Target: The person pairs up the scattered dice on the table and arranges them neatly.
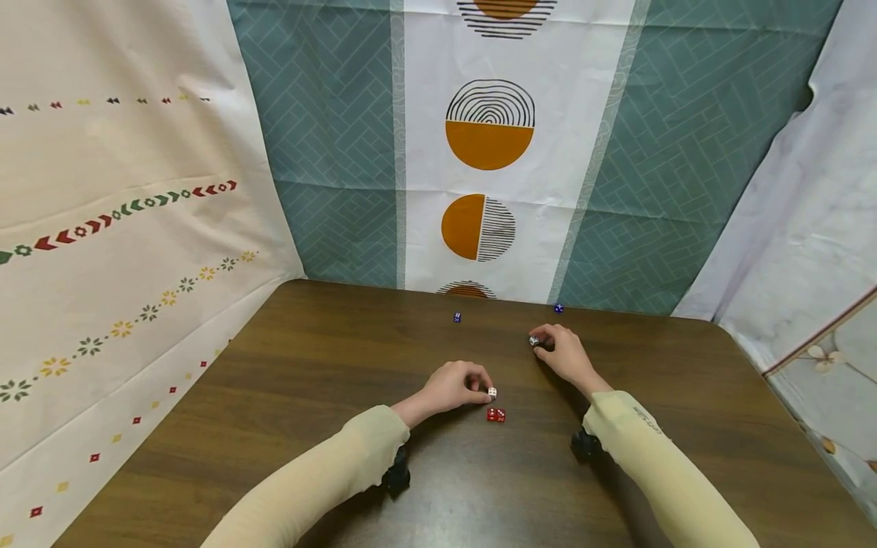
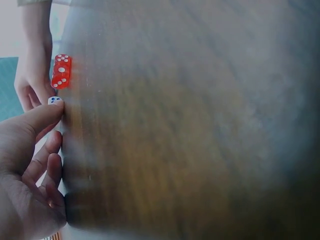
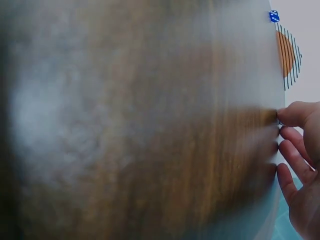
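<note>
My left hand (image 1: 457,387) pinches a white die (image 1: 492,393) between thumb and fingertips, low over the brown table. In the left wrist view the white die (image 2: 55,101) shows dark pips at the thumb tip. Two red dice (image 1: 496,415) lie side by side just in front of that hand, nearer to me. Farther back, my right hand (image 1: 563,353) has thumb and index finger around a black die (image 1: 534,341) with white pips. In the right wrist view the right hand (image 3: 299,155) rests its fingertips at the table surface, and the black die is hidden.
One blue die (image 1: 457,317) lies toward the back of the table (image 1: 329,342). Another blue die (image 1: 559,308) is close to the back edge, beyond the right hand. Patterned cloth (image 1: 342,152) hangs behind the table, with more cloth at both sides.
</note>
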Motion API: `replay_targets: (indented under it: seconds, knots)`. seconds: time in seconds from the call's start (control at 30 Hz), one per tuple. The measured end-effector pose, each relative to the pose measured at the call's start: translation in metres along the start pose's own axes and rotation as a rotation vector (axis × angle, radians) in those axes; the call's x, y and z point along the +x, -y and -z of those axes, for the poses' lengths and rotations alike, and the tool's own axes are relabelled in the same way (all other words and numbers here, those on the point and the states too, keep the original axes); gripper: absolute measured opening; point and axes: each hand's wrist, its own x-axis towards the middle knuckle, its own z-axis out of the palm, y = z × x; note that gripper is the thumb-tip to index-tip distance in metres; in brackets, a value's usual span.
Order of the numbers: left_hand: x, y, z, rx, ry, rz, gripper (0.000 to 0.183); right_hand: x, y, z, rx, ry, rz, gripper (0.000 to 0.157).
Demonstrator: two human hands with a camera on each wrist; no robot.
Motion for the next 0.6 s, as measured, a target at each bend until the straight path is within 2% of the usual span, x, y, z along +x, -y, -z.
replay_targets:
  seconds: [0.27,0.6]
  knots:
    - [-0.001,0.0,0.0,0.0,-0.002,0.001,0.01,-0.004,-0.001,-0.002,0.032,-0.017,-0.012,0.02]
    - [0.0,-0.001,0.0,0.013,0.005,0.013,0.01,-0.015,0.01,-0.006,0.048,-0.004,-0.001,0.013]
